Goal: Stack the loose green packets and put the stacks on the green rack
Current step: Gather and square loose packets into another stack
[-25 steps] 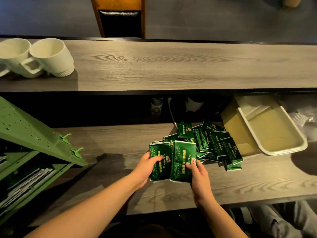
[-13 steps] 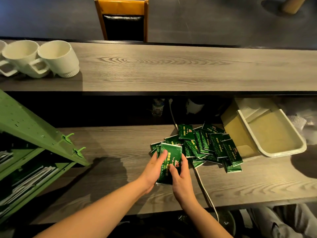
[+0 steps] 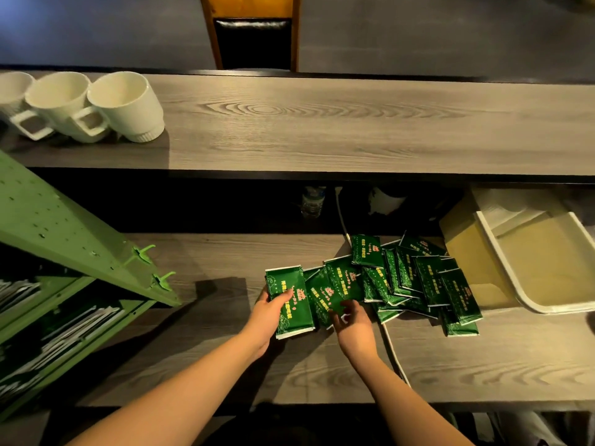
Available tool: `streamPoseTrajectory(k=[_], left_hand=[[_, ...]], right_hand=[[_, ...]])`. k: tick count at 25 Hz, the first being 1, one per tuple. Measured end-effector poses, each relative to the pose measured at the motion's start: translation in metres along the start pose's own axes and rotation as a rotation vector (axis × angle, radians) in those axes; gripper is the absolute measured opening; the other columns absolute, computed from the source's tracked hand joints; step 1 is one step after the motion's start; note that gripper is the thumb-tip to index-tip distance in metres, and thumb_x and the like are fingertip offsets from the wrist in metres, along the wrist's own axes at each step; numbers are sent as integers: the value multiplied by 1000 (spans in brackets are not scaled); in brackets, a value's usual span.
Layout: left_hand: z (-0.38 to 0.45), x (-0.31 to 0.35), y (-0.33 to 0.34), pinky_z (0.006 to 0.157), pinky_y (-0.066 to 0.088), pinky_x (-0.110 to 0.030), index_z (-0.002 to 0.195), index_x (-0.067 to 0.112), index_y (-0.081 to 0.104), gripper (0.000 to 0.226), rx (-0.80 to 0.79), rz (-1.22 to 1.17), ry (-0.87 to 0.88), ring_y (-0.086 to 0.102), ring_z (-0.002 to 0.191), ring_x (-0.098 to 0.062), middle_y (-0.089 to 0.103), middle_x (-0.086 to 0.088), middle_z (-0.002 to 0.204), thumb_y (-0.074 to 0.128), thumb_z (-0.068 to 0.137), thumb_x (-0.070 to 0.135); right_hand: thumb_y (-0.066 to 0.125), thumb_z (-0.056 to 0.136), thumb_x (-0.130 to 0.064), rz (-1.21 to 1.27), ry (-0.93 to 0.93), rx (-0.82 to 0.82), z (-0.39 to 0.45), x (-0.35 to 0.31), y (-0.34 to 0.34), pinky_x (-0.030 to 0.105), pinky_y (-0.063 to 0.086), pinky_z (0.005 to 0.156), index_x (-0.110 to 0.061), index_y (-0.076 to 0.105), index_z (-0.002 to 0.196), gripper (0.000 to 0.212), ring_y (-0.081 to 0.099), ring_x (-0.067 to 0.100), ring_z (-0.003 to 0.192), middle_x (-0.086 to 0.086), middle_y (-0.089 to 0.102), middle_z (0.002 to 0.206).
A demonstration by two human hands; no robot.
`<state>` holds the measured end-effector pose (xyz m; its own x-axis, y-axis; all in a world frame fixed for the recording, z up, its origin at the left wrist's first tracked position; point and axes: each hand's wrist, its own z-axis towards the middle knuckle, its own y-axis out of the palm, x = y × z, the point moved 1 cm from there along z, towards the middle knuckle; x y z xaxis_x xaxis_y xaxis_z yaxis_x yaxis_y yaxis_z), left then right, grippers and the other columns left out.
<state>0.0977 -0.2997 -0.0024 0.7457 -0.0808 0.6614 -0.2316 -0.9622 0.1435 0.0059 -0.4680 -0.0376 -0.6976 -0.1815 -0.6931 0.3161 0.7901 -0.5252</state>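
The left hand [image 3: 269,312] is gripping a small stack of flat green foil packets [image 3: 289,302] on the lower grey wood-grain surface [image 3: 225,365], thumb curling over the top face and fingers tucked beneath. At its three o'clock, the right hand [image 3: 352,323] is reaching into the loose heap of green packets [image 3: 415,278], fingers curling onto the nearest one; whether it is actually pinching it I cannot tell. The heap is spreading out toward three o'clock, stopping just beside the cream plastic tray [image 3: 528,304].

These packets are looking light, thin and glossy, so a stack is likely sliding apart easily; squeezing across the long edges, thumb on top, should be keeping them squared.

Compared with half a second ago, the hands are parting: the stack is travelling toward nine o'clock with the left hand, while the right is going back for more. The green perforated metal rack [image 3: 64,233] is waiting at nine o'clock, well apart.
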Motion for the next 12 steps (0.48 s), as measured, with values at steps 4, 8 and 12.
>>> streamPoseTrajectory(k=[4,8,12], left_hand=[[10,-6,-15,121,29,-50,159,31,21,138,79,-66,-9,44,141,-23,44,1,156,86,44,72],[12,-5,-26,119,33,-50,153,30,35,105,89,-74,-21,52,134,-23,57,1,145,85,65,60],[9,-1,-27,118,33,-51,152,30,37,100,86,-90,-51,53,133,-23,58,3,143,84,68,57]], right_hand=[[70,87,-35,-367,-84,8,37,4,17,42,46,98,-8,54,127,51,51,33,117,14,55,122],[50,101,-28,-705,-16,5,50,12,35,37,43,100,-10,16,153,65,42,30,132,13,45,142],[51,99,-27,-746,74,-95,51,33,37,35,40,104,-14,32,145,51,42,29,133,11,48,142]])
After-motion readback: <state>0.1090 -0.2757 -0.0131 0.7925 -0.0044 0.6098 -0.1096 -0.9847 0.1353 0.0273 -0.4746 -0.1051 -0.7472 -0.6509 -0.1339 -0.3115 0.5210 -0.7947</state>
